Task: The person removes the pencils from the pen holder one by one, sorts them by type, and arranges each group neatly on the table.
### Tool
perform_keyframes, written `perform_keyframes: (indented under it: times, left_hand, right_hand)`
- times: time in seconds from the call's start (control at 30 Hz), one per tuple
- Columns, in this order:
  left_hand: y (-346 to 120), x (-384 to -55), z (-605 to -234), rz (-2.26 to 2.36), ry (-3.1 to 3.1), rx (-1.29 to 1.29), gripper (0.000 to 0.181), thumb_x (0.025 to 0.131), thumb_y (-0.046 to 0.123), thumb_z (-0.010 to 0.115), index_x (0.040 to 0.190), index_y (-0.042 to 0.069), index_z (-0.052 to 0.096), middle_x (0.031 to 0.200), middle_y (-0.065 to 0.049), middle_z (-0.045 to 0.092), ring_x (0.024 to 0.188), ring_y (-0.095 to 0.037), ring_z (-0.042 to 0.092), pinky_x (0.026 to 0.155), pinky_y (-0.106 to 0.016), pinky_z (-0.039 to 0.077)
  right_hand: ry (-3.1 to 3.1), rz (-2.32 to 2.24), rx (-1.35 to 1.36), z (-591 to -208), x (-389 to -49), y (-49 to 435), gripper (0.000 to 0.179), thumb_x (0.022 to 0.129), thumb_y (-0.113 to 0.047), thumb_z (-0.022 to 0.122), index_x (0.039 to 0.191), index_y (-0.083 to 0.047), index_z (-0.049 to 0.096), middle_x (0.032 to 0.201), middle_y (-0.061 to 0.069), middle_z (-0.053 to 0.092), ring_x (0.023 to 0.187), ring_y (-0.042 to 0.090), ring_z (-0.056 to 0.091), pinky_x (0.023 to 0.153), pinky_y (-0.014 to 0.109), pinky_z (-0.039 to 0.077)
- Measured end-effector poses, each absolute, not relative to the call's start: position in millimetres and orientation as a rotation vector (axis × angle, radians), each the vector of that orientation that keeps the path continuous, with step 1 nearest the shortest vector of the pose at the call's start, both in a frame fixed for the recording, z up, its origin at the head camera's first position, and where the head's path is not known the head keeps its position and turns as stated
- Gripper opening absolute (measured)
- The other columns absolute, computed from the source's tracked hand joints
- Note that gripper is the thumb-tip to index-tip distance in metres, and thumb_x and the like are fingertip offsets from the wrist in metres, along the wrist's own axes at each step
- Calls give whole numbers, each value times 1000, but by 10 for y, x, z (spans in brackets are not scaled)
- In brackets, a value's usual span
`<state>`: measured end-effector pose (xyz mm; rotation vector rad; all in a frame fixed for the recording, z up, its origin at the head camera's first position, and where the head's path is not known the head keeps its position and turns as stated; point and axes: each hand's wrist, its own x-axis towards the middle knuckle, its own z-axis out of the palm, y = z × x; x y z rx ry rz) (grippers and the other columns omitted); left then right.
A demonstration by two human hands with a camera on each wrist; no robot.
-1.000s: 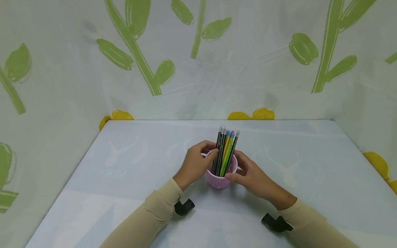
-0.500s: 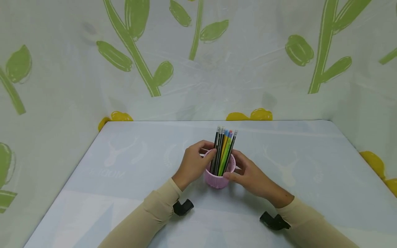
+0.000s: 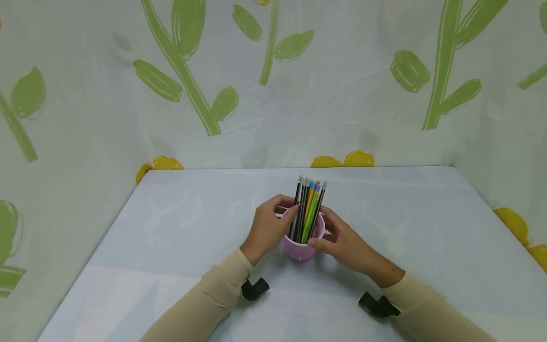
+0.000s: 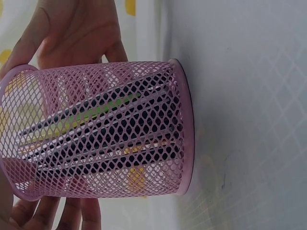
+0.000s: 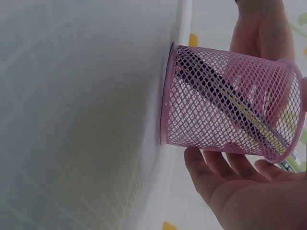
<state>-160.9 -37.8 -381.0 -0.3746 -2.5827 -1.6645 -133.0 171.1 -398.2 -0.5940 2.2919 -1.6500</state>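
A pink mesh pencil cup point(image 3: 299, 251) stands upright on the table, seen sideways in both wrist views. Several pencils point(image 3: 306, 209) lean in it, mostly black, with a yellow and a green one among them. Their eraser ends point up. On the cup's left side my left hand point(image 3: 268, 225) holds it, thumb over the rim beside the pencils and fingers round the back. My right hand point(image 3: 348, 242) grips the opposite side, its thumb point(image 3: 321, 244) at the front rim. The right hand's fingers point(image 5: 218, 165) curve along the mesh wall in the right wrist view.
The table point(image 3: 171, 256) has a pale blue and white cover with faint deer prints. Behind it rises a pale wall point(image 3: 333, 114) with green leaves and yellow flowers. Black wrist mounts point(image 3: 255, 289) show at both beige sleeves.
The head view has shifted slightly. Both hands keep their hold on the pencil cup, and the pencils stay as they were.
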Motion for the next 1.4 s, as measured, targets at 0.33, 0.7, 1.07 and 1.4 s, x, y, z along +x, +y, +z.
perform_keyframes:
  times: [0.33,0.7,1.07,1.4]
  left_hand:
    - [-370,-1598,-3814,-1661,-2573,-377,23,99,27,64,116,12,68,112,-2,71,99,-18,67,86,-34,58]
    - [-387,-1650,-3788,-1638,-2554,-386,22,98,24,64,114,9,69,111,-6,71,98,-20,67,87,-35,58]
    - [-420,-1644,-3760,-1628,-2600,-401,22,97,26,66,113,10,68,110,-4,70,105,-20,65,87,-35,57]
    - [-476,-1666,-3679,-1616,-2540,-446,21,98,24,65,113,10,68,106,-3,71,101,-16,64,86,-34,55]
  right_hand:
    - [2296,-1651,-629,-3971,-1341,1717,75,94,-19,71,156,-21,29,160,9,35,145,40,37,109,56,41]
    - [2301,-1630,-607,-3917,-1407,1693,74,94,-18,70,156,-21,29,159,9,36,146,39,37,110,55,42]
    - [2295,-1629,-600,-3956,-1365,1708,75,94,-20,70,156,-23,28,161,8,32,147,39,35,111,55,41]
    - [2282,-1629,-576,-3941,-1361,1708,76,94,-22,71,156,-24,27,160,8,34,147,39,35,111,56,39]
